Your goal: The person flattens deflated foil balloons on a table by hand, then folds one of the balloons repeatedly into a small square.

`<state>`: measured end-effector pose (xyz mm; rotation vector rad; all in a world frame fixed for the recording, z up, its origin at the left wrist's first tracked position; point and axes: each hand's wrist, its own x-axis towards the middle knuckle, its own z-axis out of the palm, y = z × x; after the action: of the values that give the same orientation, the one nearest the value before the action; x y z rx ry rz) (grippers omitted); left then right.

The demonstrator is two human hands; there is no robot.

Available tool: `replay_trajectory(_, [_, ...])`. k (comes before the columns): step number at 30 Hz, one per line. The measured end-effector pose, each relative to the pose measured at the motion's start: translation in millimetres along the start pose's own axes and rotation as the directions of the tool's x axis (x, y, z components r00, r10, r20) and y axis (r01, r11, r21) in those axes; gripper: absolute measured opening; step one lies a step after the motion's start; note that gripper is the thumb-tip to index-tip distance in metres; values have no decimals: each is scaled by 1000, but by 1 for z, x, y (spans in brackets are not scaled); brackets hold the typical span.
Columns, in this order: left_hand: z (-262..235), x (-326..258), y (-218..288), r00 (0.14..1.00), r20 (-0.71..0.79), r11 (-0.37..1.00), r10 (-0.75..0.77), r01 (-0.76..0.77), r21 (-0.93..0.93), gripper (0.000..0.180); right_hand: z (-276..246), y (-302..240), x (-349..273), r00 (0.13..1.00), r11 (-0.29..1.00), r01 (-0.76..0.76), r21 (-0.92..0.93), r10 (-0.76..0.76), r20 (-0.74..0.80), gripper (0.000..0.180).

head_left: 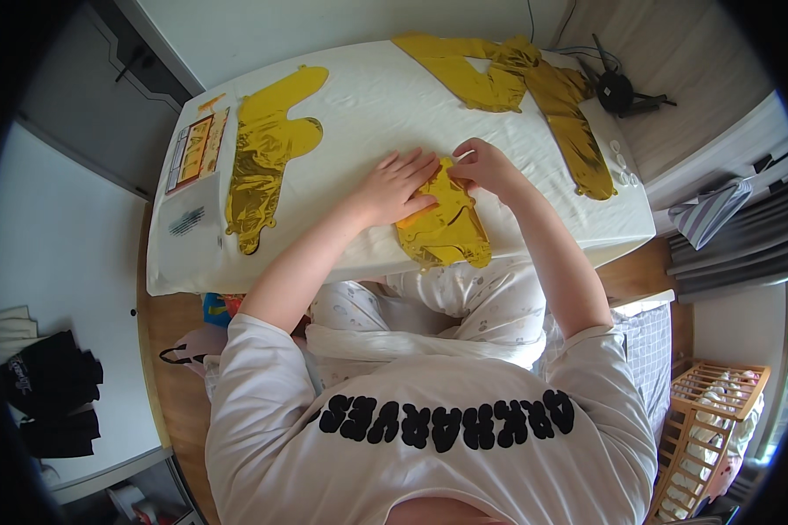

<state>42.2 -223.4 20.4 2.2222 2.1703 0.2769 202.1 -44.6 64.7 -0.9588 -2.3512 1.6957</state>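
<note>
A flat gold foil balloon [449, 229] lies in front of me at the near edge of the white-covered table [359, 131]. My left hand [397, 188] rests on its left side with the fingers stretched out and the palm down. At the balloon's far end, my right hand [486, 166] has its fingers curled in a pinch at the foil's edge; the fingertips are partly hidden. Another uninflated gold foil balloon [271, 144] is spread out on the left. At the far right lies a larger gold foil shape [499, 74], bent and creased.
On the table's left are a printed packet [199, 149] and a clear bag [186, 221] with thin dark items. A black device with antennas [615, 91] stands by the far right corner, near small white rings [622, 162]. A wooden crib [705, 429] stands at the right.
</note>
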Motion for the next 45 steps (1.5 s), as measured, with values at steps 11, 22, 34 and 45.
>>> replay_trajectory(11, [3,1,-3,1000,-19,1000,7,-7,1,77,-4,-5,6,998,998,-59,-7,59,23,43])
replay_trajectory(22, [-40,26,-3,992,119,959,-49,81,-272,63,-7,6,8,997,999,-54,7,53,49,43])
replay_trajectory(34, [3,33,-4,999,-7,996,51,-51,-77,61,-4,2,10,998,994,-57,88,55,31,42])
replay_trajectory(45, [11,30,-7,998,-33,999,53,-53,3,68,-6,5,9,998,992,-15,127,7,59,38])
